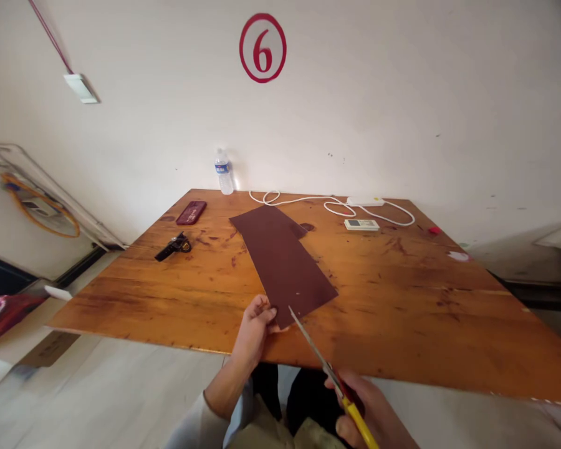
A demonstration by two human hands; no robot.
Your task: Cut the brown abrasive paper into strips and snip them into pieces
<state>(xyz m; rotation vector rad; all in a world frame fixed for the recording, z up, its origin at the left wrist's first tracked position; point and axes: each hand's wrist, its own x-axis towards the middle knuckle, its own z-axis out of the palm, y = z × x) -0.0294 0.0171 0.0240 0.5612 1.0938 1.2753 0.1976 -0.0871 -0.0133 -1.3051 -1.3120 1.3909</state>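
Observation:
A long dark brown sheet (pixel 283 262) lies on the wooden table (pixel 402 299), running from the middle toward the near edge. My left hand (pixel 255 330) pinches the sheet's near corner, fingers closed on it. My right hand (pixel 369 415), low at the frame's bottom, grips yellow-handled scissors (pixel 327 368). The scissors' blades point up and left, their tip touching the sheet's near edge just right of my left hand.
A water bottle (pixel 224 172) stands at the table's back edge by the wall. A dark red phone (pixel 191 212) and a black tool (pixel 173 246) lie at the left. A white cable (pixel 336 206), power strip (pixel 364 201) and small white device (pixel 361 224) lie at the back right.

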